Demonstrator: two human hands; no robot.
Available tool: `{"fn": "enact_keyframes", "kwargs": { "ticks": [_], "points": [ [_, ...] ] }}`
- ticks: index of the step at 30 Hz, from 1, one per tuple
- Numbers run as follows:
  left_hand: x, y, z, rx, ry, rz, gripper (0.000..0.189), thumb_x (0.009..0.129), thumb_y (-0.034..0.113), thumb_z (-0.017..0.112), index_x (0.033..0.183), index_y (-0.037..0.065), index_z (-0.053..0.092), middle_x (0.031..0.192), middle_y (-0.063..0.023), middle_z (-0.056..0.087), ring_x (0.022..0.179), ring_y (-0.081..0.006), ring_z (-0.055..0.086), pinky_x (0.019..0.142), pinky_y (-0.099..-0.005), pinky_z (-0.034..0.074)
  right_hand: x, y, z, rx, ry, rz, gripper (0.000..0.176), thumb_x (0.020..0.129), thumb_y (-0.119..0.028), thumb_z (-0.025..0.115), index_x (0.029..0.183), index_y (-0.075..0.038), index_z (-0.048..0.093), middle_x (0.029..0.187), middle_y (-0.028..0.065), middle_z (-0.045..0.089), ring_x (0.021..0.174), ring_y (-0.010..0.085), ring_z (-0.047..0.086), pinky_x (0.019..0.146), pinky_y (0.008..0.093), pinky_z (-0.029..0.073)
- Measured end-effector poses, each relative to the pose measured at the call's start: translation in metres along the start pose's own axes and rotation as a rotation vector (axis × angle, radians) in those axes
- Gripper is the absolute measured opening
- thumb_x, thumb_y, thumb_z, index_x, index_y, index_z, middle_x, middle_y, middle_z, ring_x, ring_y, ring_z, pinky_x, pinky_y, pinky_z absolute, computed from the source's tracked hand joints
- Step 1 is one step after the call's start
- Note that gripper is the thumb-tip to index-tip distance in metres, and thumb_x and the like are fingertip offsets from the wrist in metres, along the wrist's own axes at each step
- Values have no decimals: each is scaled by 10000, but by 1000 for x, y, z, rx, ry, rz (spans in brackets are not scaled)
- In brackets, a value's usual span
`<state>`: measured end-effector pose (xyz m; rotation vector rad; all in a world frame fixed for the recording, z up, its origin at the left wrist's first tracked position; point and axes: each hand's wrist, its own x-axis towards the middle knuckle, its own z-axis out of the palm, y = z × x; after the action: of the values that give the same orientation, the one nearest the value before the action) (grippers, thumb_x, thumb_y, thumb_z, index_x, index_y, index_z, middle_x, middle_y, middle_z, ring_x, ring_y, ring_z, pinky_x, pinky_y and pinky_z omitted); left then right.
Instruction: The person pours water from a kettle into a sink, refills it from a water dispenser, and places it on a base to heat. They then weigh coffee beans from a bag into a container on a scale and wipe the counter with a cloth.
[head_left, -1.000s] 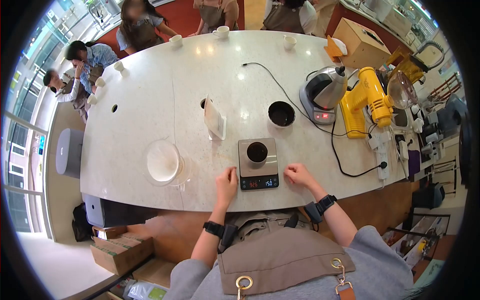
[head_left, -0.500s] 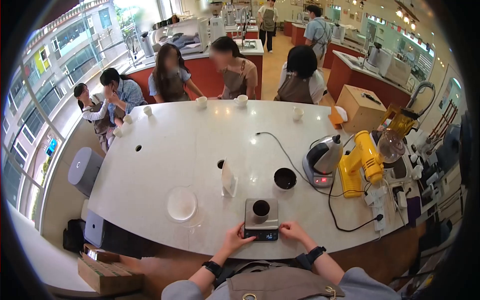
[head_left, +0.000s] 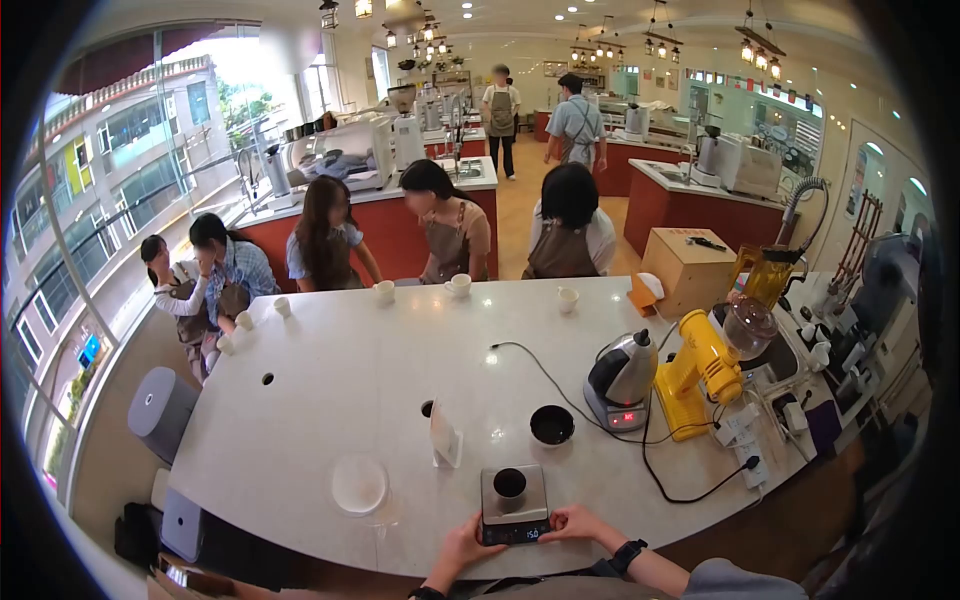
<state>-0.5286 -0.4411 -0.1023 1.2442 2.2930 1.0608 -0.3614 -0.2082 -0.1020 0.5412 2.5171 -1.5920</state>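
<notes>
A grey digital scale (head_left: 514, 517) lies near the table's front edge with a small dark cup (head_left: 509, 484) on it. My left hand (head_left: 463, 546) touches the scale's front left corner. At the front right corner rests my right hand (head_left: 569, 521), fingers curled against the scale. Neither hand holds anything. Beyond the scale stand a dark bowl (head_left: 551, 425) and a small white upright stand (head_left: 443, 437). A clear glass dripper with a white paper filter (head_left: 360, 487) stands to the left.
A steel kettle on its base (head_left: 620, 379), a yellow grinder (head_left: 697, 382) and power cords sit at the right. White cups (head_left: 458, 285) line the white table's (head_left: 340, 385) far edge, where several people in aprons stand. Counters with coffee machines fill the room behind.
The view has tilted up from the table toward the room and the people. Both hands have moved in from beside the scale to touch its front corners.
</notes>
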Motion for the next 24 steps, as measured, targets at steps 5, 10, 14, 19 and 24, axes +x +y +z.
{"fn": "enact_keyframes", "kwargs": {
  "ticks": [5,10,14,19,24],
  "points": [
    [-4,-4,5,3,55,-4,960,555,484,851,1282,-25,484,637,-39,556,548,-184,577,542,-315,494,1,4,2,-46,-27,-41,493,610,-467,844,710,-59,585,562,1,551,526,89,506,509,245,418],
    [-4,-13,13,-47,54,-18,974,550,493,852,1279,-37,482,630,-37,549,542,-182,570,536,-311,490,2,2,-2,-57,-73,-25,445,630,-380,859,725,-53,572,568,-9,568,519,63,495,501,229,411],
    [-3,-8,7,-21,40,3,969,553,486,853,1270,-50,483,622,-33,542,533,-176,561,525,-304,482,3,4,0,-53,-62,-27,432,633,-364,858,727,-52,574,578,-7,578,521,62,498,504,234,418],
    [-1,-6,5,5,55,38,958,552,471,858,1263,-53,488,615,-28,536,527,-170,556,518,-300,479,3,5,0,-28,-60,-1,426,633,-359,859,728,-56,575,581,-6,571,529,64,495,504,236,418],
    [0,-2,3,12,52,38,951,548,468,860,1262,-42,494,609,-21,531,511,-164,548,504,-298,477,4,10,2,0,-72,11,428,631,-361,860,728,-57,574,588,-9,558,543,65,496,503,233,415]
  ]
}}
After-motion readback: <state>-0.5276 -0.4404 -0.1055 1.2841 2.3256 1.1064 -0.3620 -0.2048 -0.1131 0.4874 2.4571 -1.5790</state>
